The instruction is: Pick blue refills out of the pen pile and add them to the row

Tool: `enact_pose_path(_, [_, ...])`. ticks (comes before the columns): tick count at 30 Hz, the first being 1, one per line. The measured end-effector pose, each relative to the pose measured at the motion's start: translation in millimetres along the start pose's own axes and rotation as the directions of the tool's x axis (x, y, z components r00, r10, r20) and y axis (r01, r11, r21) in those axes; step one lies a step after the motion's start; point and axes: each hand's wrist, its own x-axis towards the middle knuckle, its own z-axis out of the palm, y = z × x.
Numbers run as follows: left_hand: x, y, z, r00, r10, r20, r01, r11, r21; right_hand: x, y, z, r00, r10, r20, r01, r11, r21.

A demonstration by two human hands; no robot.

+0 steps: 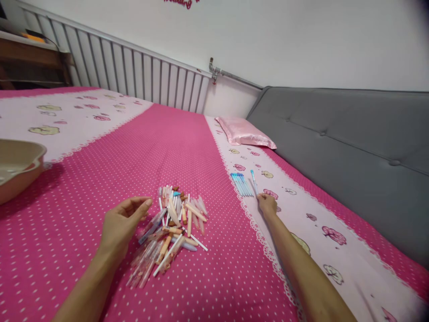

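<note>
My right hand (267,204) pinches the lower end of a blue-tipped pen (254,181). Just left of that pen lies a neat row of similar pale pens (241,184) with blue ends, side by side on the light floral strip of the bedspread. My left hand (122,221) hovers at the left edge of a loose pile of pens and pen parts (174,219), its fingers loosely bent and holding nothing. White sticks, peach and clear barrels and pinkish tapered pieces are jumbled in that pile, many partly hidden under others.
At the left edge stands a beige-and-pink basin (25,174). A pink satin pillow (246,133) lies near the grey padded headboard (342,129). Behind the pink dotted bedspread (161,143) are a white radiator (134,67) and a wooden table (31,58).
</note>
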Motion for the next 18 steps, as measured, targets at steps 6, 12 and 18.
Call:
enact_pose_path(6, [1.1, -2.4, -0.4, 1.000, -0.006, -0.009, 0.006, 1.000, 0.016, 2.7, -12.8, -1.3, 0.997, 0.022, 0.067, -0.016, 0.997, -0.081])
enact_pose_path(12, [0.8, -0.8, -0.6, 1.000, -0.012, -0.007, 0.012, 1.000, 0.009, 2.1, -22.9, -0.3, 0.995, 0.015, 0.100, 0.000, 0.989, -0.148])
enact_pose_path(18, [-0.6, 2.5, -0.6, 0.999, -0.031, -0.014, 0.031, 1.000, -0.003, 2.9, -26.3, 3.9, 0.994, 0.042, 0.101, -0.022, 0.981, -0.192])
